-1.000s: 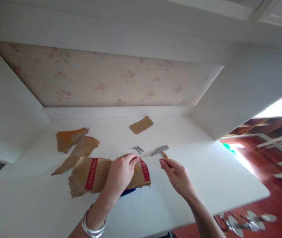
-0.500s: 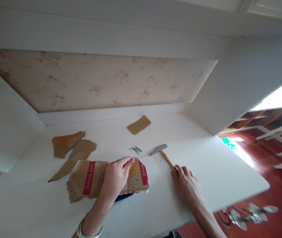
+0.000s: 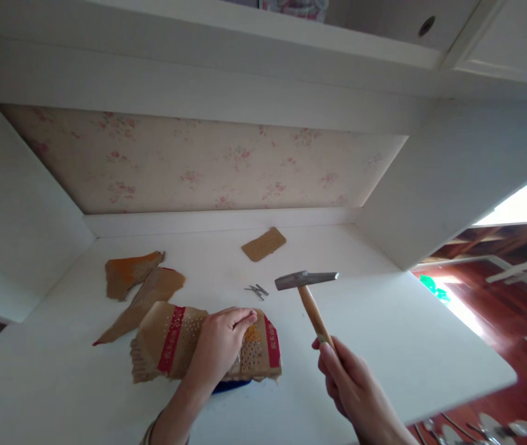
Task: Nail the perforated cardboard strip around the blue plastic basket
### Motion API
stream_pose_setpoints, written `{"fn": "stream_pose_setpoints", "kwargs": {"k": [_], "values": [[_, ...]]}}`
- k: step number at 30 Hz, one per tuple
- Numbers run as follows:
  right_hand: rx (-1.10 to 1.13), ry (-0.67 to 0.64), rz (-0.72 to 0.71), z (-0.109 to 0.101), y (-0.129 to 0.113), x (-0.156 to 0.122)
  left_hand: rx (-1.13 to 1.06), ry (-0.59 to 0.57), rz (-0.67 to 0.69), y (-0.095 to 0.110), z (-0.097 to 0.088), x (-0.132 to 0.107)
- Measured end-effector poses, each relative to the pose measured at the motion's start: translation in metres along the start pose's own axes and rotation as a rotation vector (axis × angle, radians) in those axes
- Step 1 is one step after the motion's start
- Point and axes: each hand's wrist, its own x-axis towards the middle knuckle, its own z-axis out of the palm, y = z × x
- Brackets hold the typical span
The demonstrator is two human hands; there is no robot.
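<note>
My right hand [image 3: 347, 383] grips the wooden handle of a small hammer [image 3: 307, 292], whose steel head is raised above the white table [image 3: 384, 334]. My left hand [image 3: 221, 346] rests on a brown perforated cardboard piece with red bands [image 3: 171, 340], fingers pinched together at its upper edge near an orange patch; what they pinch is too small to name. A few loose nails [image 3: 257, 290] lie just beyond that hand. A blue thing [image 3: 226, 386] peeks from under the cardboard.
Torn cardboard scraps [image 3: 140, 284] lie at the left, and a small perforated brown piece [image 3: 263, 243] sits near the back wall. White side panels enclose the table. At the right the table edge drops to a red wooden floor with metal spoons [image 3: 486, 429].
My right hand closed on the hammer's handle and lifted it off the table; its head now hangs in the air. My left hand stayed pinched on the cardboard.
</note>
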Motion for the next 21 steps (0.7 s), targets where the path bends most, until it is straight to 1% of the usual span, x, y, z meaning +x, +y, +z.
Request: {"fn": "stream_pose_setpoints", "kwargs": {"k": [3,7,10,15,18,21], "values": [[-0.135,-0.051,-0.127,0.01,-0.008,-0.015,-0.02,-0.009,0.022,-0.001,0.0,-0.001],[-0.281,-0.054,-0.245,0.02,-0.001,-0.019,0.034,-0.016,0.043,0.002,-0.001,-0.002],[-0.31,-0.062,-0.253,0.023,0.008,-0.016,0.062,-0.035,0.027,0.004,-0.002,-0.002],[-0.321,-0.042,-0.253,0.022,0.011,-0.015,-0.022,-0.045,0.035,0.004,-0.002,-0.001],[-0.342,-0.048,-0.308,0.023,0.011,-0.015,0.053,-0.05,0.027,0.004,-0.002,-0.001],[-0.356,-0.041,-0.305,0.025,0.013,-0.015,0.117,-0.045,0.039,0.005,-0.002,-0.002]]}}
